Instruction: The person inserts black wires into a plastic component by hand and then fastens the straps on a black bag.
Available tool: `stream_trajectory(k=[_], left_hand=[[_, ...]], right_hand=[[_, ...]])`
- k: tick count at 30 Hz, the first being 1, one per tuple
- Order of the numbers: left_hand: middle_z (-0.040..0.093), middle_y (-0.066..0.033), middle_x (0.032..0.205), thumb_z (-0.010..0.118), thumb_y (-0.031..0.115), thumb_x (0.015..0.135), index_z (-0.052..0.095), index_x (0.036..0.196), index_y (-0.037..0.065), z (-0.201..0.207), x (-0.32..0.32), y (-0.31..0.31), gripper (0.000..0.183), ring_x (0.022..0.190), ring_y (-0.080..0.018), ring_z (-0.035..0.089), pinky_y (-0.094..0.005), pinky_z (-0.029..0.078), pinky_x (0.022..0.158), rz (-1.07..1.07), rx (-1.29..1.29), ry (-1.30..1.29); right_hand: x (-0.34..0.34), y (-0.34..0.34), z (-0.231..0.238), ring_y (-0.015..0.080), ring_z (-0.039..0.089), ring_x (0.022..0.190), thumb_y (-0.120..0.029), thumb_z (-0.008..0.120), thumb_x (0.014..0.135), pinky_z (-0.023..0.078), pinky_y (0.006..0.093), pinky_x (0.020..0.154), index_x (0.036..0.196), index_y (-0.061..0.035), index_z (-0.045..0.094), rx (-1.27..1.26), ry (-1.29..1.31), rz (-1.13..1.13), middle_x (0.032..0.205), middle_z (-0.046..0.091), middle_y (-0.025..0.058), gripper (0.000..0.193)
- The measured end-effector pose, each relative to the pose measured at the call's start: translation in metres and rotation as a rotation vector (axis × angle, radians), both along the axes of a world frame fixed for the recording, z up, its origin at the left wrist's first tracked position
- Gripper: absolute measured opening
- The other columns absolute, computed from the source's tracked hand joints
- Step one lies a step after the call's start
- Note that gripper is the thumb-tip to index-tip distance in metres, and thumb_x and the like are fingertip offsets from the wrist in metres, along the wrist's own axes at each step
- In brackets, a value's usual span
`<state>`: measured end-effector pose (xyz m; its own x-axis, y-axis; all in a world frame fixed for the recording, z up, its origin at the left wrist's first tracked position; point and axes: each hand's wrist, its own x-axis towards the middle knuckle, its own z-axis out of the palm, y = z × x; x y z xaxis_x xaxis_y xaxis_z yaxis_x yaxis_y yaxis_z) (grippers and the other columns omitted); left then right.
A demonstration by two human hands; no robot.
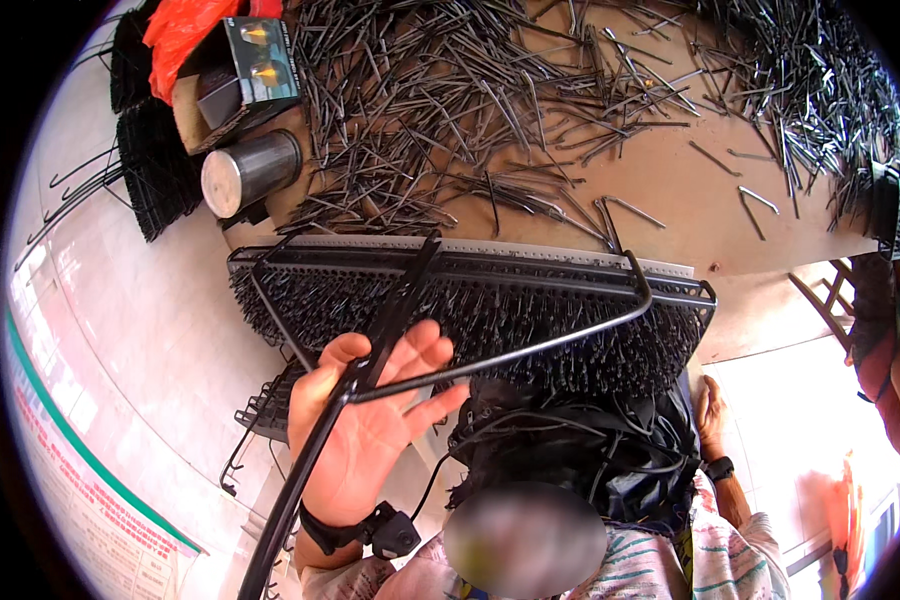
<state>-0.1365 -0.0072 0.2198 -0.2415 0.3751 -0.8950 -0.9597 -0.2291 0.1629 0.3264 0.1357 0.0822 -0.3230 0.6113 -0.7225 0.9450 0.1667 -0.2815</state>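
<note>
"How are the fingers of the left hand (365, 435) placed?"

"Spread loose and half curled, palm up, with the black bar (307, 470) lying between thumb and fingers. They aren't wrapped round it."

"And the right hand (711, 412)?"

"Beside the rack's right end; its fingers are partly hidden, so I can't tell whether they grip."

"How would you handle this well?"

"I'd close the left fingers round the bar near where the braces meet, then steady the far end with the right. A wide rack like that would probably twist if held at one point, so I'd keep the rail level and turn it slowly."

"What does the rack (570, 325) look like?"

"Black metal, with two braces running from the bar toward the long rail. A pale perforated strip (570, 253) edges the rail, and dense, thin dark pieces bristle below it like a brush."

"Where is it?"

"In front of the person, along the near edge of the brown counter (785, 235), where loose metal pieces (400, 85) lie heaped."
</note>
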Motion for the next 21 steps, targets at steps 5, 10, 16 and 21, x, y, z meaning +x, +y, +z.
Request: stream_trajectory(k=[5,10,16,21], left_hand=[[0.048,-0.0227,0.108,0.04,0.017,0.083,0.05,0.07,0.006,0.002,-0.013,0.01,0.02,0.109,-0.0374,0.043,-0.0583,0.029,0.094,0.026,0.01,-0.063],[0.05,-0.0135,0.081,0.041,0.026,0.088,0.047,0.061,0.008,0.004,-0.012,0.015,0.033,0.096,-0.0321,0.049,-0.0583,0.033,0.091,0.099,-0.054,-0.087],[0.045,-0.0088,0.071,0.042,0.031,0.089,0.043,0.053,0.009,0.013,-0.006,0.012,0.043,0.085,-0.0273,0.049,-0.0563,0.037,0.089,0.174,-0.145,-0.162],[0.044,-0.0075,0.071,0.043,0.031,0.088,0.039,0.051,0.01,0.025,0.007,-0.003,0.043,0.086,-0.0261,0.046,-0.0553,0.031,0.093,0.233,-0.125,-0.22]], right_hand=[[-0.001,-0.005,-0.002,0.038,0.056,0.082,-0.023,0.033,0.089,0.045,0.0395,0.069,0.114,-0.0023,0.046,0.101,0.045,0.103,0.1,0.055,0.0229,0.035],[0.003,-0.018,-0.002,0.0372,0.057,0.075,-0.022,0.037,0.089,0.046,0.0408,0.063,0.114,-0.0074,0.046,0.075,-0.03,0.064,0.093,0.058,0.0222,0.03],[-0.001,-0.007,-0.003,0.0396,0.056,0.075,-0.021,0.043,0.087,0.045,0.0431,0.062,0.105,-0.0041,0.047,-0.068,-0.145,0.02,0.086,0.058,0.0239,0.025],[-0.002,0.014,-0.004,0.0393,0.056,0.072,-0.014,0.051,0.082,0.044,0.0437,0.06,0.098,-0.0018,0.049,0.085,-0.094,0.123,0.079,0.058,0.0226,0.02]])
